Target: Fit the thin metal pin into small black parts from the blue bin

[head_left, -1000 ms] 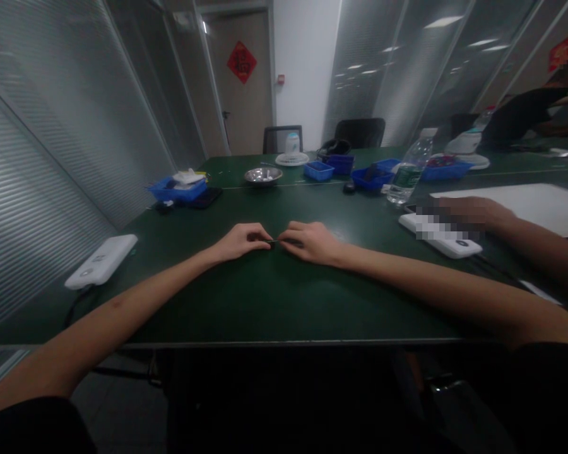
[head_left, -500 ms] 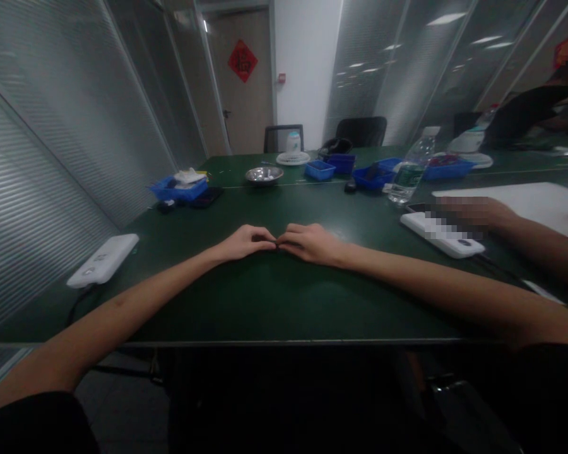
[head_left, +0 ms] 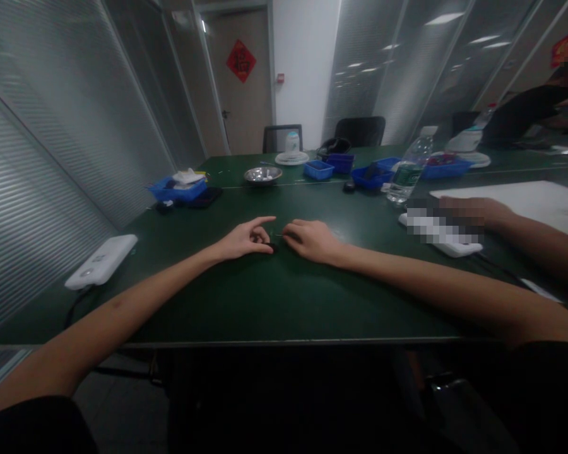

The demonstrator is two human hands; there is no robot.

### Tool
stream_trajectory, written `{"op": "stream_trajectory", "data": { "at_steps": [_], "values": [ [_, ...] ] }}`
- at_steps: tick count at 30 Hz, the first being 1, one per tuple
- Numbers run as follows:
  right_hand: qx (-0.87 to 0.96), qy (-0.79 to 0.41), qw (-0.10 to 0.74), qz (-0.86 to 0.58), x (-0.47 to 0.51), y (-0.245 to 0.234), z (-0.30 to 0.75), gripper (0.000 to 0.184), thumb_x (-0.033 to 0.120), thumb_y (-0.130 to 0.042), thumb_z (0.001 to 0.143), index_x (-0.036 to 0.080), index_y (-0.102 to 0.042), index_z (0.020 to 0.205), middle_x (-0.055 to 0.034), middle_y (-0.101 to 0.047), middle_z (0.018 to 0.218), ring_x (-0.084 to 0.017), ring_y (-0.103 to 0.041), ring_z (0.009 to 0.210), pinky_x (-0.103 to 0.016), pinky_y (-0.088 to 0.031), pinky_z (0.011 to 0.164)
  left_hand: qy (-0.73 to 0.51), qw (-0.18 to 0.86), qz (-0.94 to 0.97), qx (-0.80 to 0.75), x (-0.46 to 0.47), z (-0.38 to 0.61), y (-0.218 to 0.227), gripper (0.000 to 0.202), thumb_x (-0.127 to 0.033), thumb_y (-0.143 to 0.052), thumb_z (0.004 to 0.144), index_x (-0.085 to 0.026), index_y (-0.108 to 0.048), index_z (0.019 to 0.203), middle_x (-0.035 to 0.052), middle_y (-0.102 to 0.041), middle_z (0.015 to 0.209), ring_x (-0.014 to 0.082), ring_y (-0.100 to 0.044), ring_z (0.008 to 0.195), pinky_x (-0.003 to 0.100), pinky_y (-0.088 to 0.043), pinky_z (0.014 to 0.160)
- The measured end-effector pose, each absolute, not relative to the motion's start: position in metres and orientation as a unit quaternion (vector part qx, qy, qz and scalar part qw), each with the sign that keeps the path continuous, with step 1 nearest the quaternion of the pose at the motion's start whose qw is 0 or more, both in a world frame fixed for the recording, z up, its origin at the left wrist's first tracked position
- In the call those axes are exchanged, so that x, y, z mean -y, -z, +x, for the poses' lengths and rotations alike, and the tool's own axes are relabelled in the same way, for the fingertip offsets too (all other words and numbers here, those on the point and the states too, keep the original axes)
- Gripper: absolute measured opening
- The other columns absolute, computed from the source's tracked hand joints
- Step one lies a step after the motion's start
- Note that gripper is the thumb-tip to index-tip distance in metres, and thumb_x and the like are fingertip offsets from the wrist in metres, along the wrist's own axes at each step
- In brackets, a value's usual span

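My left hand (head_left: 243, 239) is over the table in front of me, index finger stretched out and the other fingers curled towards the thumb. A small dark object (head_left: 274, 248) shows at its thumb tip, apparently held between thumb and curled fingers; its kind is too small to make out. Close by on the right, my right hand (head_left: 311, 240) has its fingers pinched together. From its fingertips a thin light strand (head_left: 278, 236) reaches left towards my left hand. The two hands are slightly apart.
White power banks (head_left: 101, 260) lie left and right on the green table (head_left: 246, 302), the right one beside another person's hand (head_left: 478, 213). A water bottle (head_left: 409, 167), metal bowl (head_left: 263, 176), blue trays (head_left: 177, 188) and white board (head_left: 515, 197) stand further back.
My left index finger has lifted away from the thumb. The hands have parted slightly, and the dark object and thin strand now show between them.
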State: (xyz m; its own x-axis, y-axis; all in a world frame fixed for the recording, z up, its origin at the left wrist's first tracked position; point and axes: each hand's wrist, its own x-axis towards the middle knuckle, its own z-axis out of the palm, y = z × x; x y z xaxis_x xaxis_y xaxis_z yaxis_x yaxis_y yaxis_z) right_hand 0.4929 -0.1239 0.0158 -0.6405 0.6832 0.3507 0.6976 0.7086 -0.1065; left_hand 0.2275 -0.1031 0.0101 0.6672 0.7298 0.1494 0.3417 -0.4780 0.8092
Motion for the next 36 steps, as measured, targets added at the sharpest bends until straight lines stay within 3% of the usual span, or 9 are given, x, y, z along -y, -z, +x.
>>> {"op": "stream_trajectory", "data": {
  "at_steps": [4,7,9,12,18,29,36],
  "values": [
    [0.885,0.022,0.172,-0.432,0.123,-0.016,0.493,0.03,0.039,-0.049,0.106,0.021,-0.069,0.119,-0.0101,-0.072,0.111,-0.022,-0.067,0.089,-0.03,-0.043,0.07,-0.243,0.281,0.865,-0.338,0.103,0.227,-0.01,0.034,-0.045,-0.075,0.089,-0.02,-0.075,0.113,0.0074,-0.07,0.105,0.0211,-0.064,0.092,0.035,-0.05,0.082],
    [0.878,0.027,0.17,-0.446,0.123,-0.015,0.493,0.031,0.04,-0.048,0.107,0.022,-0.07,0.119,-0.0101,-0.072,0.111,-0.022,-0.067,0.089,-0.03,-0.043,0.069,-0.27,0.186,0.886,-0.328,0.101,0.226,-0.008,0.024,-0.043,-0.071,0.093,-0.022,-0.077,0.103,0.0088,-0.068,0.124,0.0267,-0.061,0.116,0.043,-0.048,0.101],
    [0.878,0.028,0.171,-0.446,0.122,-0.015,0.494,0.032,0.041,-0.047,0.107,0.022,-0.07,0.119,-0.0101,-0.072,0.111,-0.022,-0.067,0.089,-0.031,-0.043,0.068,-0.263,0.175,0.892,-0.323,0.1,0.225,-0.007,0.023,-0.041,-0.068,0.096,-0.023,-0.076,0.109,0.0082,-0.068,0.131,0.0272,-0.06,0.123,0.044,-0.046,0.106],
    [0.88,0.028,0.17,-0.442,0.121,-0.013,0.494,0.032,0.041,-0.047,0.107,0.022,-0.069,0.119,-0.0103,-0.072,0.112,-0.023,-0.067,0.088,-0.031,-0.043,0.067,-0.237,0.178,0.902,-0.315,0.097,0.223,-0.009,0.027,-0.037,-0.062,0.1,-0.022,-0.072,0.121,0.0085,-0.07,0.128,0.0253,-0.064,0.118,0.042,-0.047,0.105],
    [0.88,0.024,0.171,-0.442,0.121,-0.013,0.494,0.032,0.041,-0.047,0.107,0.022,-0.069,0.121,-0.0106,-0.072,0.112,-0.023,-0.068,0.09,-0.031,-0.044,0.069,-0.221,0.137,0.91,-0.324,0.083,0.208,-0.011,0.028,-0.037,-0.059,0.102,-0.021,-0.073,0.12,0.0093,-0.072,0.12,0.0252,-0.065,0.114,0.041,-0.048,0.103],
    [0.884,-0.002,0.172,-0.435,0.124,-0.019,0.495,0.033,0.041,-0.048,0.107,0.02,-0.069,0.121,-0.0112,-0.071,0.112,-0.021,-0.066,0.085,-0.029,-0.043,0.065,-0.257,0.036,0.777,-0.574,0.017,0.084,-0.002,0.027,-0.033,-0.072,0.085,-0.021,-0.079,0.108,0.0097,-0.075,0.119,0.0289,-0.068,0.111,0.039,-0.048,0.104],
    [0.884,0.003,0.172,-0.435,0.121,-0.016,0.495,0.032,0.041,-0.048,0.107,0.02,-0.068,0.121,-0.0109,-0.071,0.112,-0.021,-0.066,0.086,-0.03,-0.043,0.066,-0.184,-0.051,0.677,-0.711,0.011,-0.001,-0.005,0.033,-0.022,-0.07,0.088,-0.013,-0.075,0.119,0.012,-0.075,0.114,0.0282,-0.067,0.104,0.035,-0.047,0.094]
  ]
}}
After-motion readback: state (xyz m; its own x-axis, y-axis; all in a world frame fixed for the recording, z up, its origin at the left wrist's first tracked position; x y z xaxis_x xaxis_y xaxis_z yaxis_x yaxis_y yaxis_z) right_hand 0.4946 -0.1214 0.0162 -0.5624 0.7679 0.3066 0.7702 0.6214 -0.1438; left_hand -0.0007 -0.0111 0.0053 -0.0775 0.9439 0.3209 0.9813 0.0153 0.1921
